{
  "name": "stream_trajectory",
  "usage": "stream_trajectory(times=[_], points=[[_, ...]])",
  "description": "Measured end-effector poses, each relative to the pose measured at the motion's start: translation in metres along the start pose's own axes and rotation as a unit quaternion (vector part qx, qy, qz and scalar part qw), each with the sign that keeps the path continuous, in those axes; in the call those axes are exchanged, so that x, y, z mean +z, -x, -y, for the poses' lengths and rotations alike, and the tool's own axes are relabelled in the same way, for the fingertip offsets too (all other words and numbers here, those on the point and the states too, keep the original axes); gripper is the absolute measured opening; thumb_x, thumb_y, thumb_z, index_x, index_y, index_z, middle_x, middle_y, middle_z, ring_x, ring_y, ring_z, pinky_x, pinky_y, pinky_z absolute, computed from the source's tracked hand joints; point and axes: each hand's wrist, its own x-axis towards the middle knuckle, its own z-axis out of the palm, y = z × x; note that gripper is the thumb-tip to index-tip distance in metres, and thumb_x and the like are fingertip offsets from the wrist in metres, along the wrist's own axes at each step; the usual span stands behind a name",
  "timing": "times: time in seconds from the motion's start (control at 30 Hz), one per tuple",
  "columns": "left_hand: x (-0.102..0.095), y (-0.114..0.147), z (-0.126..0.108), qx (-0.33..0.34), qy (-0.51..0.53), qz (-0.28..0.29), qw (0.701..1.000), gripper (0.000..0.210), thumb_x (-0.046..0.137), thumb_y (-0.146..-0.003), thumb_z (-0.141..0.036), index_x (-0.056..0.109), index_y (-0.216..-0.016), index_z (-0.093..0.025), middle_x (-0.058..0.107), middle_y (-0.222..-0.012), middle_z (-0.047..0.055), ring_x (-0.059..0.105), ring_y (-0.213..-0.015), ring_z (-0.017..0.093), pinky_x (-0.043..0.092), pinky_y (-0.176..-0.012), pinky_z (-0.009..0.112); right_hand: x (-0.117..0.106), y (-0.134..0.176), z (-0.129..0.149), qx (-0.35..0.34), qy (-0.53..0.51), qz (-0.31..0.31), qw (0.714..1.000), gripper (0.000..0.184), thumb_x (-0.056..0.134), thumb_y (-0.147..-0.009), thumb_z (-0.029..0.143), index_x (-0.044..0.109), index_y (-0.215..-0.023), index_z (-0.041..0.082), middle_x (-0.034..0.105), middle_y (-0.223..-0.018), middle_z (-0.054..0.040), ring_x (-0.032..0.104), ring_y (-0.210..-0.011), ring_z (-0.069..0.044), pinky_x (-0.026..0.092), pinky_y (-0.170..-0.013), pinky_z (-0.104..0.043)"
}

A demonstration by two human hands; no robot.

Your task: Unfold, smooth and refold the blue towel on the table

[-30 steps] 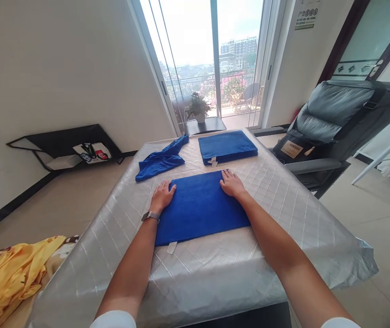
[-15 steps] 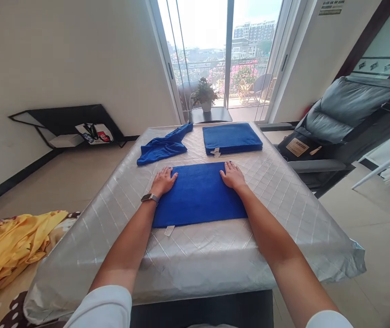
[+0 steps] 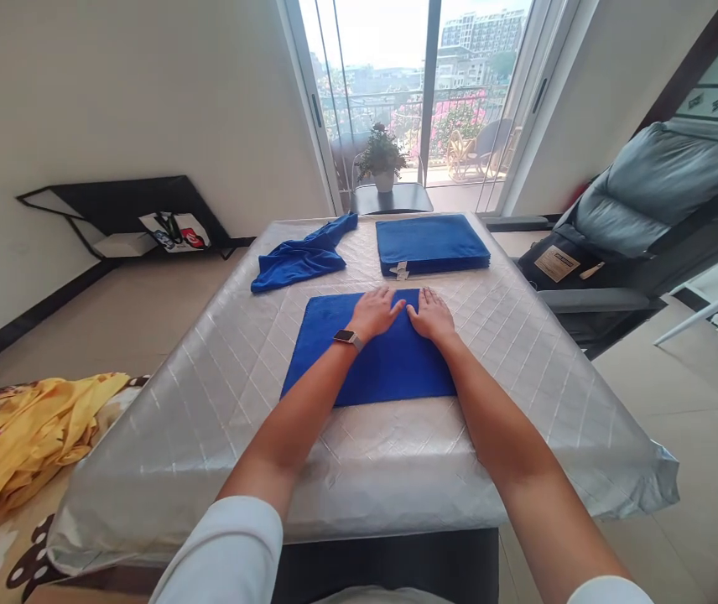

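Observation:
A blue cloth (image 3: 321, 348) lies flat and folded into a rectangle on the table in front of me. My left hand (image 3: 376, 313) rests on its far part, right of the middle, with the fingers stretched out. On the cloth's far right corner lies my right hand (image 3: 433, 314), flat, its thumb close to the left one. Beyond my hands, a stack of folded blue cloths (image 3: 433, 242) sits at the far right, with white tags at its near edge. A crumpled blue cloth (image 3: 302, 258) lies at the far left.
The table has a silvery quilted cover (image 3: 208, 403). Behind it, a potted plant (image 3: 384, 159) stands on a chair (image 3: 393, 199) by the glass door. A dark recliner (image 3: 623, 201) is at the right. Yellow fabric (image 3: 38, 436) lies at the left.
My left hand has slid right across the cloth from its left edge to beside my right hand. The right hand stays at the far right corner. The view has shifted slightly.

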Motion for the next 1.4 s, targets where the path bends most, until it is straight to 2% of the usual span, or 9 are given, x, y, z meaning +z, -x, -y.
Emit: stream_trajectory(times=[0.07,0.13,0.23,0.37,0.53,0.7,0.87,0.97,1.4], points=[[0.018,-0.016,-0.041,0.043,0.049,-0.01,0.998,0.059,0.031,-0.109,-0.054,0.056,-0.15,-0.018,0.053,-0.159,0.014,0.044,-0.15,0.026,0.03,-0.127,0.042,0.003,0.0,-0.005,-0.025,0.02,-0.002,1.0,0.071,0.034,-0.105,0.039,0.023,-0.167,0.004,0.019,-0.175,-0.0145,0.015,-0.162,-0.023,0.014,-0.131,-0.037],[0.033,-0.028,-0.065,0.068,0.089,-0.014,0.994,0.052,0.032,-0.111,-0.045,0.059,-0.147,-0.021,0.055,-0.157,0.012,0.044,-0.15,0.023,0.03,-0.127,0.04,0.006,0.0,-0.01,-0.047,0.04,0.001,0.998,0.076,0.042,-0.102,0.036,0.021,-0.167,0.005,0.018,-0.175,-0.0139,0.014,-0.162,-0.023,0.013,-0.131,-0.036],[0.045,-0.032,-0.07,0.069,0.122,-0.015,0.99,0.051,0.03,-0.111,-0.038,0.056,-0.152,-0.023,0.052,-0.16,0.01,0.042,-0.152,0.023,0.031,-0.128,0.043,0.009,0.0,-0.014,-0.043,0.048,0.005,0.998,0.082,0.047,-0.099,0.038,0.017,-0.168,0.004,0.017,-0.175,-0.0151,0.015,-0.162,-0.024,0.013,-0.131,-0.037],[0.045,-0.019,-0.046,0.044,0.11,-0.013,0.993,0.055,0.028,-0.11,-0.047,0.047,-0.158,-0.03,0.049,-0.162,0.008,0.039,-0.154,0.026,0.029,-0.127,0.051,0.006,-0.001,-0.008,-0.03,0.034,0.004,0.999,0.072,0.031,-0.104,0.034,0.019,-0.167,0.001,0.016,-0.176,-0.0147,0.013,-0.163,-0.024,0.013,-0.131,-0.036],[0.026,0.002,-0.008,-0.042,0.074,0.024,0.996,0.07,0.023,-0.107,-0.063,0.042,-0.162,-0.024,0.039,-0.168,0.01,0.029,-0.158,0.028,0.019,-0.131,0.05,-0.001,-0.002,0.001,-0.001,0.027,0.011,1.0,0.074,0.021,-0.107,0.045,0.021,-0.166,-0.001,0.019,-0.175,-0.0167,0.016,-0.162,-0.025,0.014,-0.131,-0.038],[-0.002,0.036,0.059,-0.139,0.011,0.073,0.987,0.081,0.012,-0.105,-0.065,0.03,-0.166,-0.014,0.026,-0.173,0.011,0.02,-0.161,0.026,0.012,-0.132,0.046,-0.002,-0.002,0.0,0.001,0.03,0.016,0.999,0.077,0.021,-0.108,0.05,0.02,-0.166,0.0,0.017,-0.175,-0.0157,0.014,-0.162,-0.025,0.013,-0.131,-0.037],[-0.017,0.066,0.116,-0.21,-0.022,0.058,0.976,0.084,0.01,-0.105,-0.065,0.026,-0.166,-0.01,0.023,-0.174,0.014,0.019,-0.162,0.026,0.016,-0.131,0.043,-0.002,-0.003,-0.001,0.001,0.044,0.019,0.999,0.076,0.02,-0.108,0.05,0.02,-0.166,0.001,0.017,-0.175,-0.0162,0.014,-0.162,-0.024,0.013,-0.131,-0.036],[-0.015,0.07,0.124,-0.215,-0.013,0.049,0.975,0.085,0.012,-0.105,-0.066,0.027,-0.166,-0.008,0.023,-0.174,0.015,0.018,-0.162,0.027,0.017,-0.131,0.043,-0.002,-0.004,-0.002,0.002,0.056,0.02,0.998,0.077,0.019,-0.108,0.051,0.02,-0.166,0.001,0.017,-0.175,-0.0165,0.015,-0.162,-0.024,0.014,-0.131,-0.036],[-0.022,0.071,0.112,-0.22,-0.006,0.048,0.974,0.086,0.012,-0.105,-0.064,0.025,-0.166,-0.004,0.022,-0.174,0.016,0.018,-0.161,0.034,0.015,-0.131,0.045,-0.005,-0.002,0.0,0.011,0.073,0.026,0.997,0.076,0.02,-0.109,0.051,0.021,-0.166,0.001,0.018,-0.175,-0.016,0.015,-0.162,-0.024,0.014,-0.131,-0.036]])
